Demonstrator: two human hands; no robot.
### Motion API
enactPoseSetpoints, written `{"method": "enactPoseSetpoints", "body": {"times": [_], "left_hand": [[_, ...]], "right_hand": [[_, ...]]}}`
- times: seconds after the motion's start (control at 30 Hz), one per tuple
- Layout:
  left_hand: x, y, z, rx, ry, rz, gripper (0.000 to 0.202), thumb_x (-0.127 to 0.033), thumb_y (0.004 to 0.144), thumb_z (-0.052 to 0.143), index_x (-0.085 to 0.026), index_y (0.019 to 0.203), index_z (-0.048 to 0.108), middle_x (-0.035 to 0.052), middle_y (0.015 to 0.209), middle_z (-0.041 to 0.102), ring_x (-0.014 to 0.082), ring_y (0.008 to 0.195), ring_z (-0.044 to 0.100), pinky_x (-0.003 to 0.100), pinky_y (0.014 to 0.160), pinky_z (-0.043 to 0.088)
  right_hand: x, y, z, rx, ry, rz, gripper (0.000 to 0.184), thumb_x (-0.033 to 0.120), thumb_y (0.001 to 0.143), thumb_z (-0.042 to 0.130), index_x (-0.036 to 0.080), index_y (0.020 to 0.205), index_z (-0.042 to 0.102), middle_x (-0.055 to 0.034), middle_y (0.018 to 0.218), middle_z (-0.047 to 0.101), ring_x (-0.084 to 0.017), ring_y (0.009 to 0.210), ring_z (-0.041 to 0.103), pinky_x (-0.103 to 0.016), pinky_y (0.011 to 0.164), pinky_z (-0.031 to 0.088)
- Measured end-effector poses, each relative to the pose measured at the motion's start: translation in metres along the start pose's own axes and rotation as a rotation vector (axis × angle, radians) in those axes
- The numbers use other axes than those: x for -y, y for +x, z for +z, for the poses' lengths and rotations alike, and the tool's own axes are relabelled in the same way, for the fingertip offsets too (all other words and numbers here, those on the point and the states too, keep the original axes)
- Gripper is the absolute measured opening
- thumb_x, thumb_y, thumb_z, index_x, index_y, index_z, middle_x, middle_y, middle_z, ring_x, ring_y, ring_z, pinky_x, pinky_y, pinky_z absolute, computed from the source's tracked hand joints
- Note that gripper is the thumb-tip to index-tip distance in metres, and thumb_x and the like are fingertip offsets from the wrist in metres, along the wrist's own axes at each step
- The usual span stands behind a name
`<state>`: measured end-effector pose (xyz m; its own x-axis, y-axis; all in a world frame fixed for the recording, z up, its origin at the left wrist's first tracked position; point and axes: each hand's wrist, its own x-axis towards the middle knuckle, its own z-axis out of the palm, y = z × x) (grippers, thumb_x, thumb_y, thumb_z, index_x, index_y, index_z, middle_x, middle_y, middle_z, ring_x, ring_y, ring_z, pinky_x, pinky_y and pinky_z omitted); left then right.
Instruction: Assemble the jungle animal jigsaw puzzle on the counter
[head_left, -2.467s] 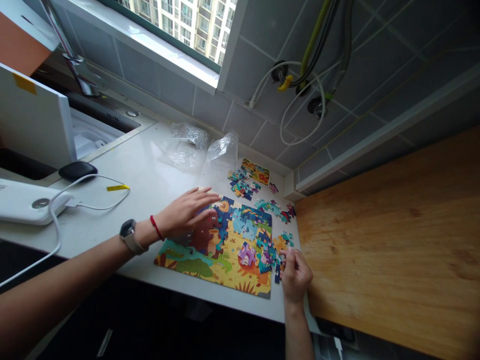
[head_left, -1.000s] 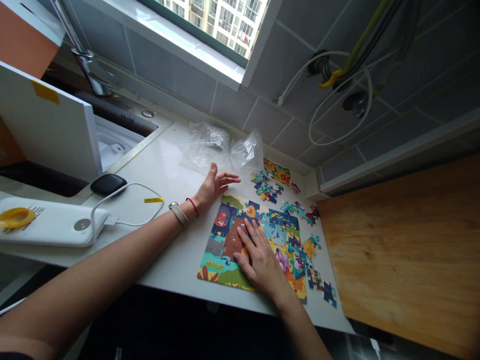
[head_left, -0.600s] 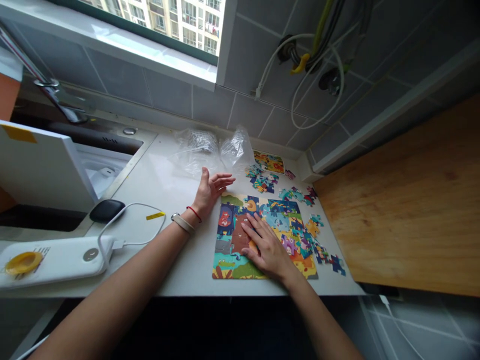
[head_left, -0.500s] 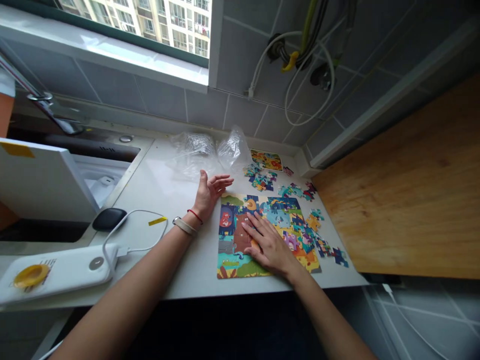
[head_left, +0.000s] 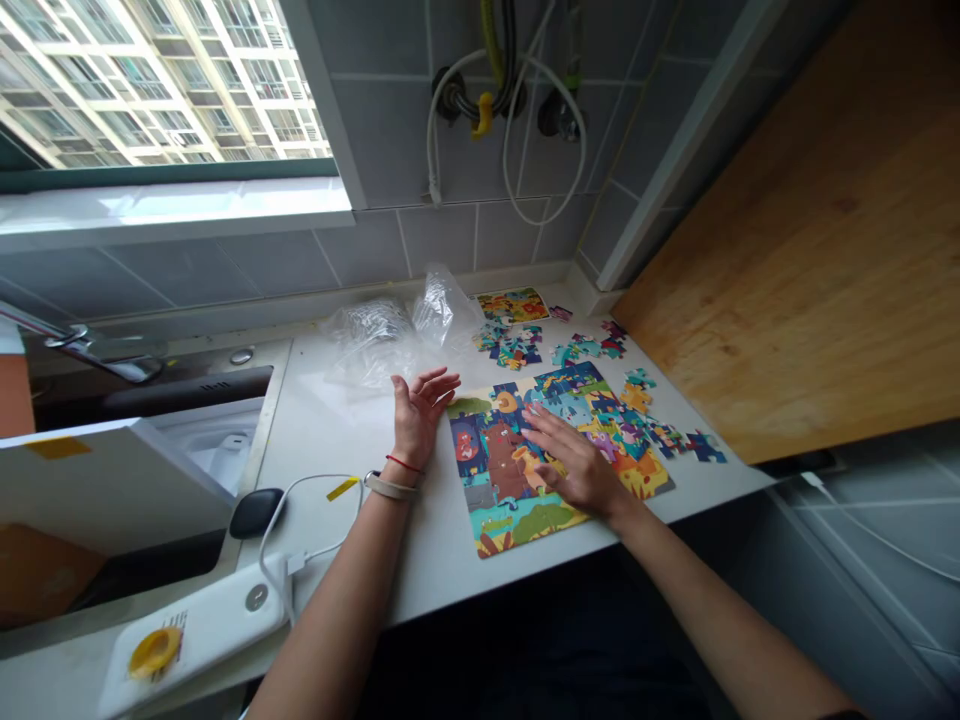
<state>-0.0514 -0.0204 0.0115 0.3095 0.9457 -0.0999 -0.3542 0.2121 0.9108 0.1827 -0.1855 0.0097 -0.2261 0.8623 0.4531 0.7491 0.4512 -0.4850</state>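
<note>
A colourful jigsaw puzzle (head_left: pixel 495 500) lies partly assembled on the white counter (head_left: pixel 330 430). My right hand (head_left: pixel 574 460) rests flat on the puzzle's middle, fingers spread, holding nothing. My left hand (head_left: pixel 420 410) stands on its edge against the puzzle's left upper corner, fingers open and slightly curled, a watch and a red string on the wrist. Loose puzzle pieces (head_left: pixel 514 343) lie beyond the puzzle, and more loose pieces (head_left: pixel 679 438) lie to its right.
Crumpled clear plastic bags (head_left: pixel 390 330) and a small picture card (head_left: pixel 512 303) lie near the tiled wall. A wooden board (head_left: pixel 787 280) borders the right. On the left are a sink (head_left: pixel 195 400), a white box lid (head_left: pixel 97 480), a black case (head_left: pixel 255 512) and a cabled white power bank (head_left: pixel 202 630).
My right hand left the loose pieces at the right and came to lie flat on the puzzle. My left hand moved off the puzzle to its left corner. The view swung left.
</note>
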Motion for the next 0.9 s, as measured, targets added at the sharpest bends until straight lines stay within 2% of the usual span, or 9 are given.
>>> {"method": "enactPoseSetpoints", "body": {"times": [0.07,0.13,0.27,0.33,0.43,0.57,0.67,0.77,0.9], "left_hand": [[0.0,-0.001,0.0,-0.012,-0.011,0.008,0.073,-0.086,0.088,0.044,-0.021,0.109,0.07,0.012,0.109,0.078,0.0276,0.105,0.074,0.04,0.09,0.056],[0.0,0.0,0.0,-0.03,-0.031,0.007,0.06,-0.074,0.086,0.061,-0.02,0.11,0.069,0.0108,0.106,0.077,0.0244,0.097,0.075,0.037,0.086,0.056],[0.001,0.0,0.001,-0.034,-0.008,-0.006,0.048,-0.056,0.082,0.076,-0.017,0.109,0.069,0.0097,0.102,0.076,0.0201,0.087,0.074,0.033,0.08,0.057],[0.002,0.001,0.002,-0.039,0.028,-0.001,0.046,-0.055,0.081,0.076,-0.017,0.107,0.069,0.0094,0.099,0.076,0.0196,0.084,0.074,0.033,0.079,0.057],[0.003,0.001,0.003,-0.04,0.069,0.001,0.045,-0.054,0.081,0.077,-0.018,0.106,0.07,0.009,0.098,0.076,0.0192,0.083,0.074,0.033,0.078,0.057],[0.006,0.003,0.004,-0.031,0.12,0.002,0.043,-0.054,0.081,0.078,-0.018,0.105,0.072,0.0086,0.098,0.077,0.0194,0.082,0.074,0.033,0.078,0.058],[0.007,0.004,0.005,-0.025,0.16,0.008,0.042,-0.054,0.081,0.08,-0.019,0.102,0.074,0.0077,0.095,0.077,0.0189,0.081,0.073,0.033,0.078,0.058],[0.007,0.004,0.005,-0.028,0.17,0.01,0.041,-0.053,0.081,0.082,-0.019,0.102,0.075,0.0067,0.093,0.078,0.0178,0.08,0.073,0.031,0.078,0.059],[0.007,0.003,0.003,-0.044,0.127,0.003,0.039,-0.051,0.08,0.083,-0.019,0.102,0.075,0.0068,0.093,0.078,0.0174,0.08,0.073,0.03,0.076,0.058]], "right_hand": [[0.003,0.0,-0.002,-0.129,-0.006,0.012,0.033,0.032,0.106,0.053,0.02,0.13,0.072,-0.0126,0.134,0.073,-0.028,0.137,0.061,-0.054,0.111,0.054],[0.005,0.004,-0.005,-0.185,-0.01,0.015,0.026,0.026,0.104,0.055,0.022,0.116,0.077,-0.0097,0.116,0.078,-0.026,0.118,0.07,-0.05,0.103,0.059],[-0.006,0.028,-0.018,-0.115,-0.008,0.036,0.024,0.026,0.103,0.055,0.023,0.102,0.079,-0.0064,0.097,0.079,-0.023,0.096,0.072,-0.042,0.092,0.06],[-0.021,0.047,-0.027,-0.079,-0.052,0.127,0.025,0.029,0.104,0.055,0.023,0.102,0.079,-0.0062,0.099,0.079,-0.022,0.097,0.072,-0.041,0.095,0.059],[-0.051,0.077,-0.04,0.036,-0.159,0.291,0.024,0.032,0.1,0.062,0.021,0.115,0.078,-0.0082,0.115,0.077,-0.025,0.11,0.071,-0.04,0.102,0.056],[-0.094,0.111,-0.046,0.23,-0.348,0.441,0.041,0.035,0.094,0.073,0.018,0.13,0.073,-0.0144,0.13,0.072,-0.031,0.12,0.068,-0.042,0.107,0.052],[-0.119,0.131,-0.044,0.337,-0.38,0.448,0.052,0.034,0.087,0.081,0.015,0.134,0.071,-0.0175,0.131,0.07,-0.035,0.12,0.067,-0.043,0.107,0.051],[-0.134,0.142,-0.039,0.418,-0.344,0.411,0.061,0.038,0.08,0.088,0.016,0.135,0.071,-0.0163,0.131,0.067,-0.034,0.121,0.066,-0.04,0.107,0.051],[-0.136,0.149,-0.03,0.373,-0.311,0.389,0.059,0.046,0.084,0.084,0.019,0.134,0.071,-0.0138,0.127,0.065,-0.032,0.122,0.065,-0.039,0.105,0.052]]}}
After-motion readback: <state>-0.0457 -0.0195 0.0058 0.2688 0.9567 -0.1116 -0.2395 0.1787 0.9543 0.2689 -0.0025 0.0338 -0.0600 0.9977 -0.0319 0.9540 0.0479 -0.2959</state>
